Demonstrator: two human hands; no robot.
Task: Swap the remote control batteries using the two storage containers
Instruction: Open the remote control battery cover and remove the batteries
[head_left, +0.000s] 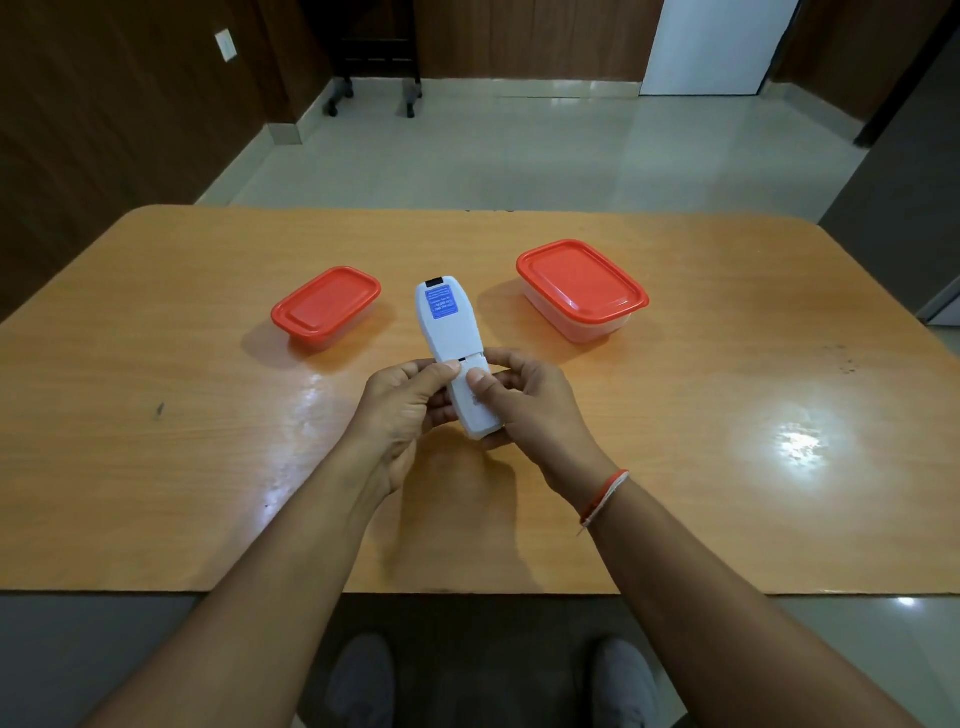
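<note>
A white remote control (448, 332) is held face down above the table, its back with a blue label turned up. My left hand (405, 410) grips its near end from the left. My right hand (524, 405) grips it from the right, thumb pressed on the battery cover (470, 402), which sits slightly slid toward me, leaving a thin gap. Two clear containers with red lids stand closed: a small container (326, 306) to the left and a larger container (582, 288) to the right of the remote. No batteries show.
The orange wooden table (156, 467) has its near edge just in front of my shoes. Beyond its far edge lie a tiled floor, a wheeled dark stand (374, 78) and a white door (717, 47).
</note>
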